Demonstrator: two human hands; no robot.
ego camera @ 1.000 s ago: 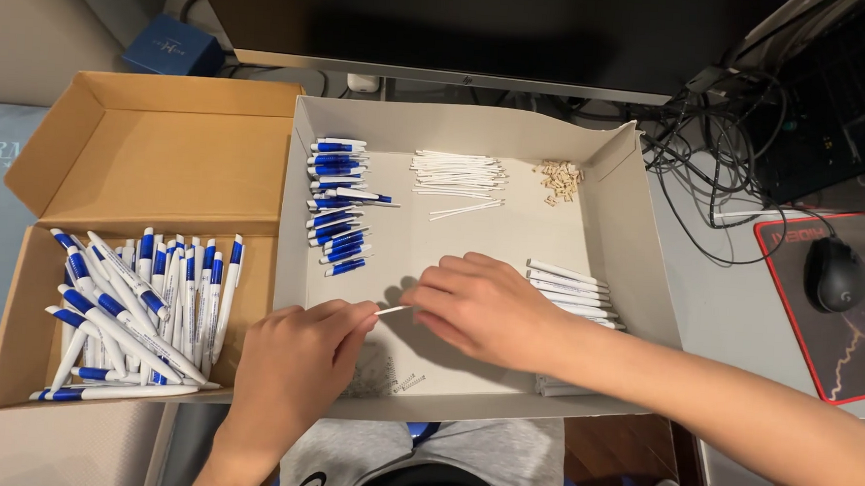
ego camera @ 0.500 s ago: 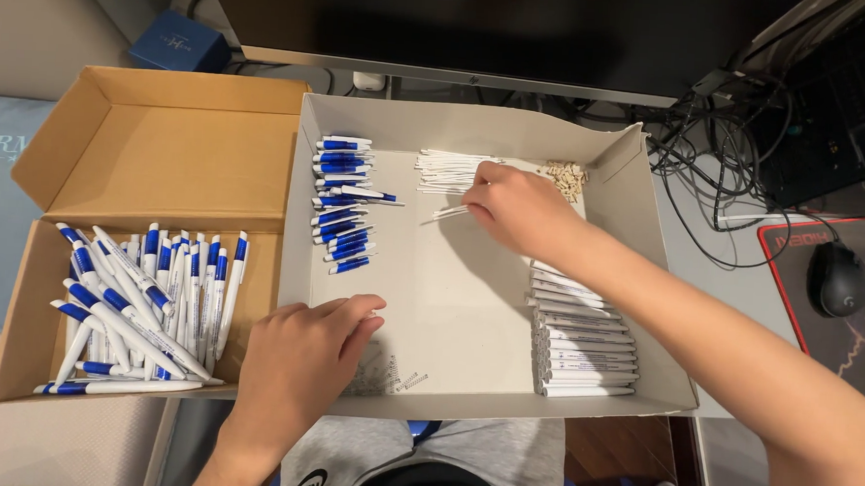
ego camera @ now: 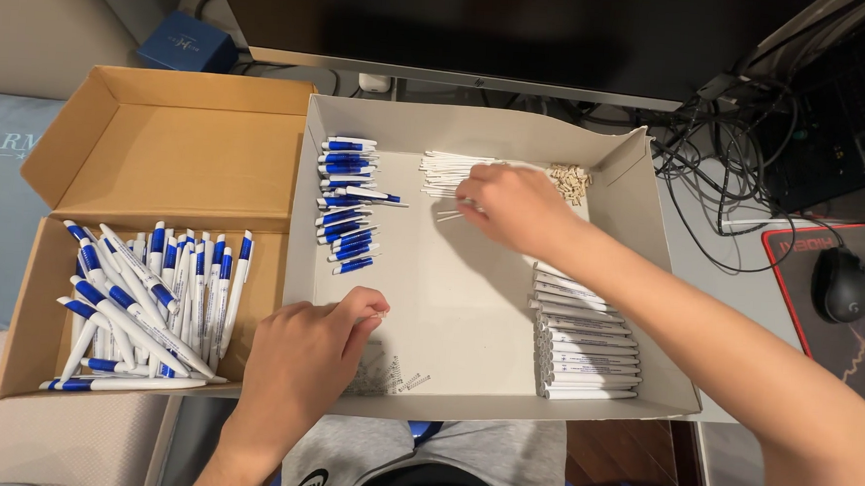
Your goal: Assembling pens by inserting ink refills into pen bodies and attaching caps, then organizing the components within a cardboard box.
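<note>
Two hands are working inside a shallow white tray (ego camera: 614,174) of pen parts. The right hand (ego camera: 513,208), upper middle of the frame, is reaching into the bundle of thin white refills (ego camera: 451,170) near the tray's far wall, its fingertips touching the loose ones; whether its grip is already pinching a refill I cannot tell. The left hand (ego camera: 313,350), lower middle, is resting at the tray's near edge with thumb and fingers pressed together, seemingly pinching something tiny, just above a scatter of small metal springs (ego camera: 391,377).

Judging from this, the picking-up step is in hand: a refill is being chosen to go with a spring. The next move is calling for a clean pinch on a single refill without dragging its neighbours.

Around them, blue-and-white pen tips (ego camera: 346,204) are lying in a column left of the refills, a small heap of tan pieces (ego camera: 569,181) to their right, and white barrels (ego camera: 580,344) stacked at the tray's lower right. A brown cardboard box (ego camera: 162,140) at left is holding finished blue-and-white pens (ego camera: 148,302). The counter is also carrying a dark monitor (ego camera: 503,30), tangled cables (ego camera: 722,169) and a black mouse (ego camera: 842,284) on a mat at right.
</note>
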